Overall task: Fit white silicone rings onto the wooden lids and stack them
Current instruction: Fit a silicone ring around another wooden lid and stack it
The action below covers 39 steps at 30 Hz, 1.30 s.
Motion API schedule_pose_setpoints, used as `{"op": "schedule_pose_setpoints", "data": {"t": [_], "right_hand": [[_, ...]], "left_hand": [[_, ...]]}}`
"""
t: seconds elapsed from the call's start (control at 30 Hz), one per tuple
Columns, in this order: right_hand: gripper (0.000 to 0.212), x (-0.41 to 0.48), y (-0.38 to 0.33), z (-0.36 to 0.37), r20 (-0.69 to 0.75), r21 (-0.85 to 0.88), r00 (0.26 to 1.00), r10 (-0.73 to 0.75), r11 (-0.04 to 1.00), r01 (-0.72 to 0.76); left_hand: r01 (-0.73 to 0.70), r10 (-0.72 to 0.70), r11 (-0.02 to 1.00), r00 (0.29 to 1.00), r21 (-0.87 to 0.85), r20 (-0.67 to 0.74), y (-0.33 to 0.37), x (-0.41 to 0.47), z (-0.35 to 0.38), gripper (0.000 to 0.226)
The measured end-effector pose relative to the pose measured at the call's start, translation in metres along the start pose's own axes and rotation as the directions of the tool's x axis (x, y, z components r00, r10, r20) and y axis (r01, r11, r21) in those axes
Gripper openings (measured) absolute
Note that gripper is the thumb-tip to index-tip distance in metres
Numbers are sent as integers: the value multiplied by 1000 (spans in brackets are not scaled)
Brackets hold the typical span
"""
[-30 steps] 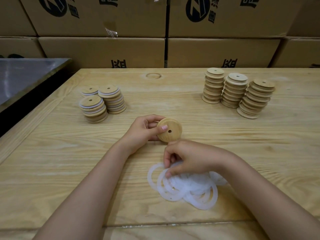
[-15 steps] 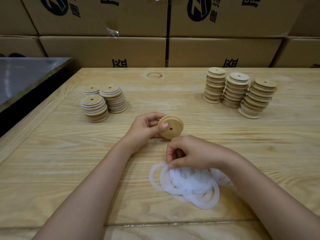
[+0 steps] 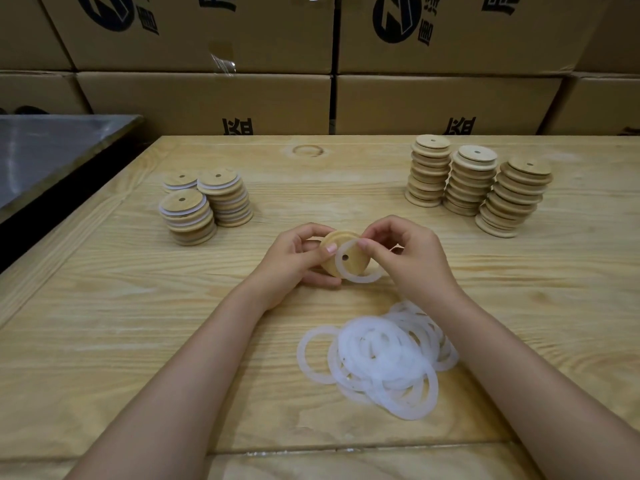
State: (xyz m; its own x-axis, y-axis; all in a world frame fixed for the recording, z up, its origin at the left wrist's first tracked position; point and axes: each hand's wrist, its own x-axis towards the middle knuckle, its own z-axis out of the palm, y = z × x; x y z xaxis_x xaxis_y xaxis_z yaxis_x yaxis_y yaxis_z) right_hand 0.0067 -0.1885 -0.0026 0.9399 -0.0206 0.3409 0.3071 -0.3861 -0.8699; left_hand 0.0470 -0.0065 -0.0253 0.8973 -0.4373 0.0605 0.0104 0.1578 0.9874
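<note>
Flanking hands: ringed stacks (image 3: 204,206) left, bare stacks (image 3: 474,183) right.

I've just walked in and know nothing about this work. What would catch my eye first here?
Two hands meet at the table's middle: the left hand holds a wooden lid while the right hand brings a white silicone ring against it. Nearer the person lies a loose pile of rings. Ringed lid stacks stand far left, bare lid stacks far right.
</note>
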Motion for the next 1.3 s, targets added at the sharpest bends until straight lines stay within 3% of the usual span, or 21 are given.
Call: {"op": "schedule_pose_setpoints", "data": {"t": [0.13,0.3,0.5,0.73,0.97,1.3], "right_hand": [[14,2,2,1,-53,-12,998,15,1000,-16],[7,3,4,4,-41,148,986,159,977,-151],[11,3,6,7,-34,228,980,196,956,-183],[7,7,10,0,-2,180,988,152,972,-149],[5,10,20,-7,62,158,976,208,964,-216],[2,11,24,-8,48,209,986,158,964,-165]], "left_hand": [[-16,16,999,1000,38,7,0,0,3,16],[-36,32,996,999,87,38,2,-3,10,24],[-80,81,981,997,175,2,1,-5,19,18],[-74,76,984,997,160,-6,6,-6,17,19],[-59,65,992,997,109,-46,3,-5,14,11],[-12,79,962,968,273,-237,2,-2,7,11]]}}
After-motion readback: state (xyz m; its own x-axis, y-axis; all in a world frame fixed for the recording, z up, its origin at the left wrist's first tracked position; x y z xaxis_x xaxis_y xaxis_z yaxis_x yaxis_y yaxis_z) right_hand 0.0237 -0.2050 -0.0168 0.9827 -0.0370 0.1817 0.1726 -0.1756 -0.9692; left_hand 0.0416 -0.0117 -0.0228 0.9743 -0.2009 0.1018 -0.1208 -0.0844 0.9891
